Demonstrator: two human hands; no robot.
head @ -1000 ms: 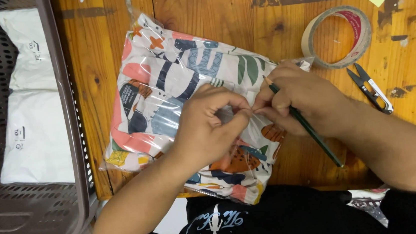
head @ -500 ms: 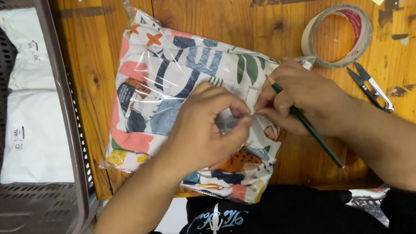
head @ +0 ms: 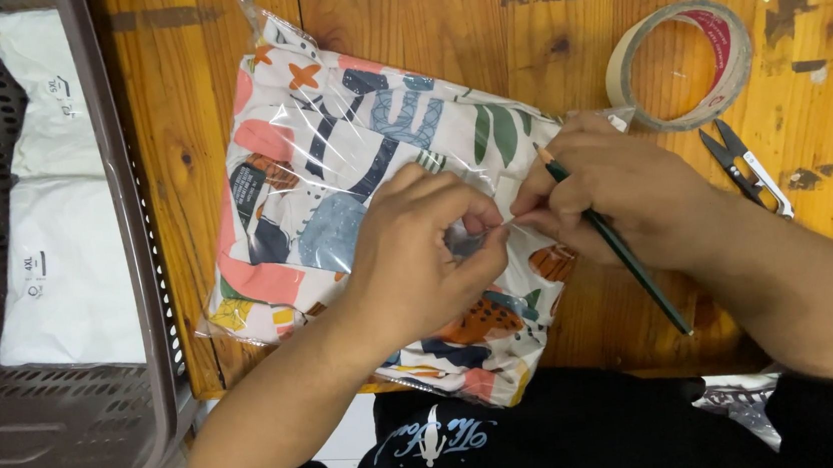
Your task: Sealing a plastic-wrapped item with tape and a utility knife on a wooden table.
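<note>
Clear-bagged patterned fabric packet (head: 332, 181) lying on the wooden worktop (head: 558, 11), left hand (head: 418, 254) and right hand (head: 614, 197) both pinching its plastic at the middle, dark pencil (head: 619, 246) tucked in right hand, tape roll (head: 680, 65), small snips (head: 744, 167), brown basket (head: 130, 289) beside.

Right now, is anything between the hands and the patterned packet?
Nothing visible: the left hand and right hand both rest directly on the clear-wrapped patterned packet, fingertips meeting. The pencil lies in the right hand.
</note>
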